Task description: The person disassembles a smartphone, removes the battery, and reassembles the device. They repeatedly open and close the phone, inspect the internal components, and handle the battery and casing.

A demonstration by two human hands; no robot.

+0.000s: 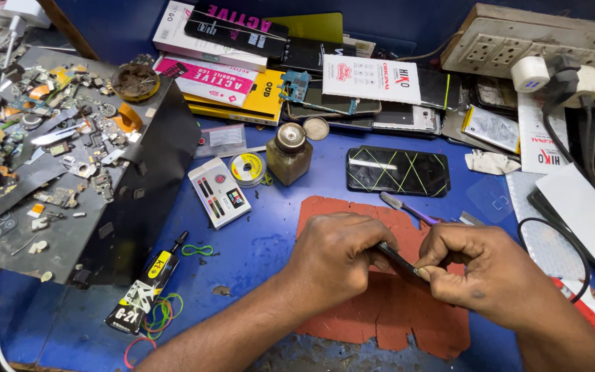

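Above the red mat on the blue surface, the left hand and right hand have fingers closed on a thin dark phone.

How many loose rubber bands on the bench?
3 visible: a small green rubber band beside the glue tube, a green-yellow cluster under it, a red one near the edge. More may be hidden.

- Two hands here, left hand and right hand, pinching one thin dark part between them.
- One black phone bound by green bands.
- One brown glass bottle.
- One black glue tube.
- One red mat.
- One solder spool.
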